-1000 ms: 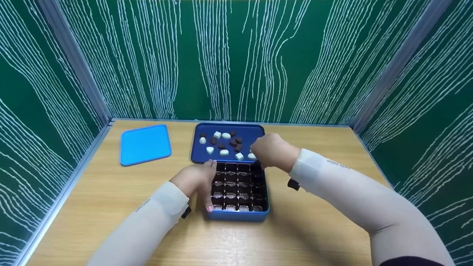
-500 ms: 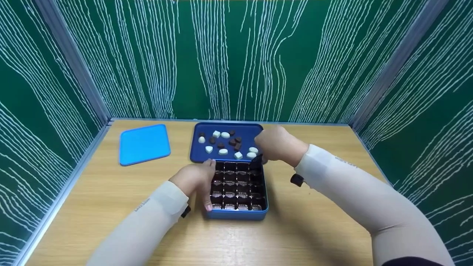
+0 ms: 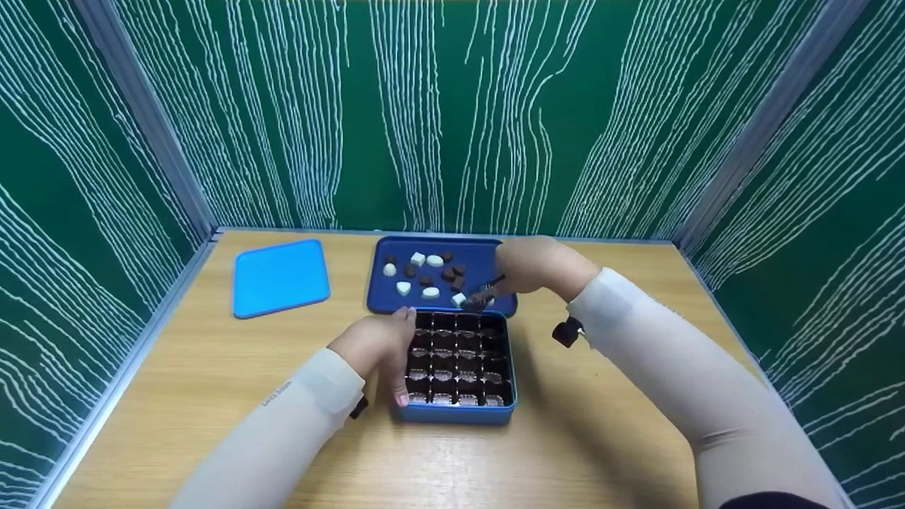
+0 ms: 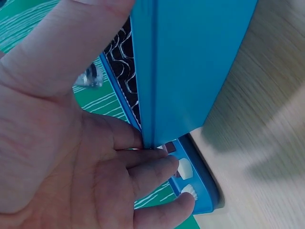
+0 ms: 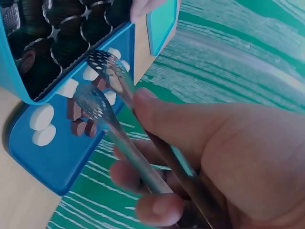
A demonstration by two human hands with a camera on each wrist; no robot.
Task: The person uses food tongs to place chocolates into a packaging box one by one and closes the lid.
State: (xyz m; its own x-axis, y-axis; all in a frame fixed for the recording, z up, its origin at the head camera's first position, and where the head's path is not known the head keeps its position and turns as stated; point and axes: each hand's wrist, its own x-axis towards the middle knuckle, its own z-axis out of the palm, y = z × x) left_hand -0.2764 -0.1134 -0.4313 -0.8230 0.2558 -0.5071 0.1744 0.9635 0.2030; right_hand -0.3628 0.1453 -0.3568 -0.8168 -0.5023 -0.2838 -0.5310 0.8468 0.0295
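Observation:
A blue box (image 3: 456, 415) with a dark divided insert (image 3: 454, 360) stands upright at the table's middle. My left hand (image 3: 375, 346) holds its left side, thumb at the near corner and fingers at the far corner. My right hand (image 3: 537, 264) grips metal tongs (image 5: 119, 136) with perforated heads, which hover over the tray's near right part. Their heads stand apart, with no piece clearly between them. White and brown chocolates (image 3: 430, 292) lie on the dark blue tray (image 3: 488, 251) behind the box. A brown piece (image 5: 28, 59) sits in a corner compartment of the insert.
A light blue lid (image 3: 281, 278) lies flat at the back left of the wooden table (image 3: 283, 360). Green panels with white wavy lines (image 3: 452, 120) enclose the back and both sides. The tray sits close against the box's far edge.
The right hand has lifted the tongs out of the box's far right corner and brought them over the white pieces on the tray. The left hand stays on the box.

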